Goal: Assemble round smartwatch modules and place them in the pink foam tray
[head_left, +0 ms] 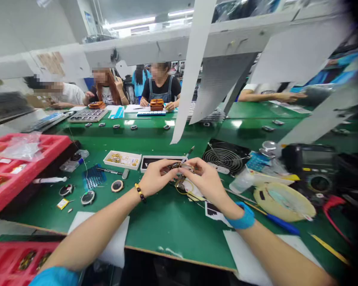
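Note:
Both hands meet over the middle of the green bench. My left hand (158, 176) and my right hand (203, 176) pinch a small round watch-like part (179, 166) between their fingertips; the fingers cover much of it. Just below the fingers, a thin yellow ring or wire loop (185, 187) shows near white pieces. Behind the hands lies a white tray with a dark inside (146, 163), partly hidden. To its left is a white tray of small golden parts (122, 159). Round watch pieces (117, 185) (87, 197) rest left of my left wrist.
A red compartment tray (55, 143) stands at the left. A fan guard (223, 157), a yellowish dish (304, 202), a blue-handled tool (283, 224) and a dark device (310, 163) lie at the right. Several people sit across the bench; paper strips (193, 59) hang ahead.

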A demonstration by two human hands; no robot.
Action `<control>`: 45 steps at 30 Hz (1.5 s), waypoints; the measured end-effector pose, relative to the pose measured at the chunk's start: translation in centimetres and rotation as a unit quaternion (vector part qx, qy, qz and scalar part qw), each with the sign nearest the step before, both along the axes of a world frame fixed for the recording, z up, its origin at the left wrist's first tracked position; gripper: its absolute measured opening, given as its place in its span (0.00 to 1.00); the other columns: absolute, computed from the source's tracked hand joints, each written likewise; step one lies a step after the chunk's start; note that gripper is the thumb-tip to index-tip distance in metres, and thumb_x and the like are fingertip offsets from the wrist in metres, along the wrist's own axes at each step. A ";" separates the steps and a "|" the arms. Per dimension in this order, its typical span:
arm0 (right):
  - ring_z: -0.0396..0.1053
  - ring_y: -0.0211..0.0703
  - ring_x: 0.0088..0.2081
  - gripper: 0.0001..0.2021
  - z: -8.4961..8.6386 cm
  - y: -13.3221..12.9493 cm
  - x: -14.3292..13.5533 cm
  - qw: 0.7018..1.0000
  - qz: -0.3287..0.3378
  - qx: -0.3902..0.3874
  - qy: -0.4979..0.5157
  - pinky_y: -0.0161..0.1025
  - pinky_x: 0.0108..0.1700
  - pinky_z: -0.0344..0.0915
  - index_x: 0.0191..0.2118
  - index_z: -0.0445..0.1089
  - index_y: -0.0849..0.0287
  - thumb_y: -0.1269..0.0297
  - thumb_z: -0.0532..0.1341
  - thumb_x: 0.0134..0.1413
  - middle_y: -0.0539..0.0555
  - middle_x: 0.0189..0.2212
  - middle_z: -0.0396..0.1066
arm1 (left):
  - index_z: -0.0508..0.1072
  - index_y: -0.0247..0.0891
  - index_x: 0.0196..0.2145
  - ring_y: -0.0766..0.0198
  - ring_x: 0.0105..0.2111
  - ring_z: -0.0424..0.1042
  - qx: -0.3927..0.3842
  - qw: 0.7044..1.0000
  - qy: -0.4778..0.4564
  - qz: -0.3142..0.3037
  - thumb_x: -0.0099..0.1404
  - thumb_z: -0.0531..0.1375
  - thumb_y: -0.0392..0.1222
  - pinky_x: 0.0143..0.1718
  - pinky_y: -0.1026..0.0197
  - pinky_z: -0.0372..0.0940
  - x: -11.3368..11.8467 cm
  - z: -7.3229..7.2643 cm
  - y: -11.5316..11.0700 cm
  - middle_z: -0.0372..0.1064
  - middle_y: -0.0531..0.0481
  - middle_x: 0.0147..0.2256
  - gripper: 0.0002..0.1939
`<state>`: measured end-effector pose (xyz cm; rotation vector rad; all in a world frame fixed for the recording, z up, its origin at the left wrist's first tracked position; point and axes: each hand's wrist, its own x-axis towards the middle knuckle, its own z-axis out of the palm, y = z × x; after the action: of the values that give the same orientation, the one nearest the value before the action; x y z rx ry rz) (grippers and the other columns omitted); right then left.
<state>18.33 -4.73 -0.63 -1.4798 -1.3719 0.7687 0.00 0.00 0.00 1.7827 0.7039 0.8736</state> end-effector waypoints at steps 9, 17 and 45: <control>0.67 0.22 0.36 0.29 -0.1 -0.3 0.2 1.000 0.004 0.015 0.008 0.20 0.42 0.69 0.41 0.69 0.67 0.42 0.64 0.49 0.53 0.35 0.68 | 0.76 0.32 0.52 0.61 0.34 0.78 -0.028 1.000 -0.007 -0.001 0.67 0.61 0.48 0.33 0.61 0.76 0.4 0.6 -0.1 0.75 0.41 0.47 0.21; 0.68 0.23 0.38 0.28 0.0 -0.7 0.0 0.999 -0.015 0.025 -0.017 0.21 0.45 0.71 0.41 0.70 0.66 0.41 0.63 0.50 0.52 0.37 0.69 | 0.77 0.34 0.50 0.63 0.33 0.77 -0.025 1.000 -0.010 0.001 0.68 0.60 0.49 0.31 0.64 0.74 0.3 0.8 -0.1 0.75 0.42 0.45 0.20; 0.71 0.28 0.43 0.26 -1.2 -0.1 0.4 0.992 -0.001 -0.020 -0.122 0.18 0.34 0.67 0.49 0.71 0.61 0.45 0.62 0.52 0.54 0.45 0.70 | 0.69 0.31 0.41 0.63 0.33 0.79 -0.413 0.907 -0.078 -0.001 0.71 0.56 0.36 0.44 0.59 0.74 1.7 -0.3 0.1 0.74 0.40 0.42 0.05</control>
<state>18.71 -4.80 -1.79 -1.6493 -1.5435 0.6328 1.73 0.10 -0.27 0.9421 0.8073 0.5701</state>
